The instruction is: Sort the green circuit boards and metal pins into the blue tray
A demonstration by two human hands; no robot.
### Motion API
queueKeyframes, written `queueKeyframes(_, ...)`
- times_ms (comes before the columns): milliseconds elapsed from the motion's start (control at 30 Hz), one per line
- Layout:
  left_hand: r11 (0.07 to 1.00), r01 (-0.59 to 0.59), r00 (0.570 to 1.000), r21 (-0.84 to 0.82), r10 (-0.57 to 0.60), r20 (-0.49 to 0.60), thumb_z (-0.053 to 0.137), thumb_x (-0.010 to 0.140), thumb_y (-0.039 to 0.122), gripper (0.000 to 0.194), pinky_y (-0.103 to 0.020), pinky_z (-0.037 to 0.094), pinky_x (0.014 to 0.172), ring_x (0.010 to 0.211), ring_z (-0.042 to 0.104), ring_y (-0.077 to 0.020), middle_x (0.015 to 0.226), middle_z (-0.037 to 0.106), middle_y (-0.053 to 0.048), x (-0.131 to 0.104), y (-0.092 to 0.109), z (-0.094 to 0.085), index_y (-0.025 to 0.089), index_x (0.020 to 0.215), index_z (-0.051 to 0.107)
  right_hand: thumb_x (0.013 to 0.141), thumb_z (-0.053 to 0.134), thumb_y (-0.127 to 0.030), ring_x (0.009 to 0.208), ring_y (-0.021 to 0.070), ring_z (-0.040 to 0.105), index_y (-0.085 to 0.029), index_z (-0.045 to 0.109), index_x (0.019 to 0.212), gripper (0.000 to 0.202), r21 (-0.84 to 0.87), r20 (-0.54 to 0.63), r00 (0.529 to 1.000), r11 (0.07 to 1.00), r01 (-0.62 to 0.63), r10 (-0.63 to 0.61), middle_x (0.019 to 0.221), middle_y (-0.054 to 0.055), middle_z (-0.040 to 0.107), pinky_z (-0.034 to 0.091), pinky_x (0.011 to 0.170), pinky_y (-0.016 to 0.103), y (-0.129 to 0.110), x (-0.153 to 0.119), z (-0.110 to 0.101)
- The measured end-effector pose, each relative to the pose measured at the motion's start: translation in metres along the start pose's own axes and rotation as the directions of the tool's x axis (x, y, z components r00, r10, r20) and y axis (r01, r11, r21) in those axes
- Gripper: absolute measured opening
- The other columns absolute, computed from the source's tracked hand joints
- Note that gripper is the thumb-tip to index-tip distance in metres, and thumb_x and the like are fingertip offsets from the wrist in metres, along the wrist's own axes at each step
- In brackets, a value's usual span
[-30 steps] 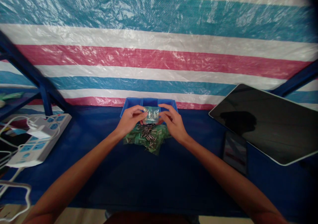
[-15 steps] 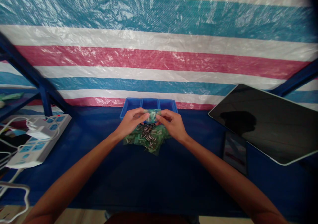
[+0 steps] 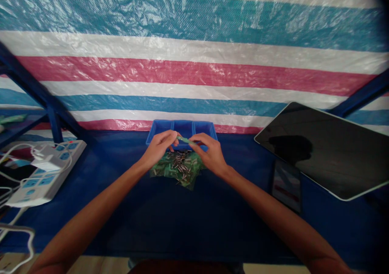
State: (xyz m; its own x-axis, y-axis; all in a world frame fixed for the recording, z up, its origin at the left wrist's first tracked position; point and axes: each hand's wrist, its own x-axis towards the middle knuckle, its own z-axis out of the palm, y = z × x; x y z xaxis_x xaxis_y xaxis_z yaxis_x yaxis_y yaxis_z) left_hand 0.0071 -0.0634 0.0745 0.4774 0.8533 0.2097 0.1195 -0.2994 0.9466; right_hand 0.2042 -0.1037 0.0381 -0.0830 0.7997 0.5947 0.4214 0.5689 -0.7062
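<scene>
A small green plastic packet (image 3: 185, 140) is pinched between my two hands, seen almost edge-on. My left hand (image 3: 160, 146) is closed on its left end and my right hand (image 3: 211, 151) on its right end. Just below lies a heap of green plastic packets (image 3: 165, 166) with loose metal pins or screws (image 3: 182, 160) on top, too small to name exactly. Behind my fingers stands a blue tray with three compartments (image 3: 183, 125), its near side partly hidden by my hands.
On the left is a white power strip (image 3: 59, 172) with plugs and white cables. A large dark-screened tablet or monitor (image 3: 331, 152) lies at the right, with a dark phone-like slab (image 3: 286, 187) beside it. Blue frame bars (image 3: 54, 120) and a striped plastic sheet (image 3: 194, 71) bound the blue table.
The packet has turned from facing me to nearly edge-on between my fingers. Both hands have shifted only slightly; the heap and tray stay in place.
</scene>
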Motion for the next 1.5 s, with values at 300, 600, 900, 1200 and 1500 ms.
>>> queueKeyframes(300, 1.000, -0.003, 0.997, 0.000, 0.003, 0.077, 0.060, 0.084, 0.036, 0.021, -0.025, 0.048, 0.063, 0.065, 0.060, -0.0115, 0.079, 0.064, -0.002, 0.001, -0.005, 0.000, 0.015, 0.089, 0.058, 0.088, 0.053, -0.036, 0.065, 0.0139, 0.065, -0.023, 0.061, 0.105, 0.023, 0.226, 0.079, 0.980, 0.955, -0.194, 0.181, 0.087, 0.001, 0.067, 0.056, 0.064, 0.031, 0.001, -0.002, 0.002)
queueKeyframes(600, 0.985, 0.108, 0.988, -0.135, -0.091, 0.127, 0.064, 0.081, 0.035, 0.036, -0.022, 0.046, 0.052, 0.050, 0.055, -0.0092, 0.065, 0.058, 0.003, 0.000, -0.007, -0.001, 0.022, 0.111, 0.049, 0.088, 0.053, -0.024, 0.097, 0.0178, 0.060, -0.028, 0.064, 0.103, 0.019, -0.031, 0.033, 0.997, 0.997, 0.073, -0.072, 0.123, 0.006, 0.053, 0.056, 0.077, 0.035, -0.006, -0.001, -0.004)
queueKeyframes(900, 1.000, -0.004, 0.994, 0.007, 0.003, 0.110, 0.064, 0.080, 0.039, 0.026, -0.026, 0.051, 0.065, 0.072, 0.061, -0.0129, 0.083, 0.064, -0.003, 0.000, -0.005, 0.000, 0.016, 0.093, 0.061, 0.082, 0.062, -0.037, 0.068, 0.0140, 0.063, -0.023, 0.062, 0.101, 0.023, 0.128, 0.040, 0.983, 0.975, -0.181, 0.177, 0.079, -0.001, 0.067, 0.053, 0.065, 0.028, 0.000, -0.001, -0.001)
queueKeyframes(1200, 0.991, 0.049, 0.999, -0.124, -0.050, -0.009, 0.068, 0.078, 0.033, 0.033, -0.023, 0.046, 0.052, 0.048, 0.057, -0.0098, 0.059, 0.059, 0.004, -0.002, 0.000, -0.001, 0.021, 0.103, 0.050, 0.087, 0.055, -0.030, 0.103, 0.0191, 0.059, -0.026, 0.064, 0.103, 0.019, 0.017, 0.006, 0.998, 0.998, 0.062, -0.062, 0.120, 0.006, 0.056, 0.055, 0.077, 0.033, -0.004, 0.000, -0.002)
queueKeyframes(1500, 0.997, -0.036, 0.996, 0.066, 0.030, 0.079, 0.064, 0.081, 0.038, 0.024, -0.022, 0.047, 0.059, 0.066, 0.058, -0.0102, 0.076, 0.062, -0.002, 0.000, 0.000, -0.003, 0.015, 0.082, 0.063, 0.080, 0.064, -0.041, 0.063, 0.0149, 0.063, -0.020, 0.064, 0.088, 0.022, 0.241, 0.042, 0.970, 0.939, -0.243, 0.241, 0.073, 0.001, 0.067, 0.055, 0.064, 0.030, 0.000, 0.001, 0.000)
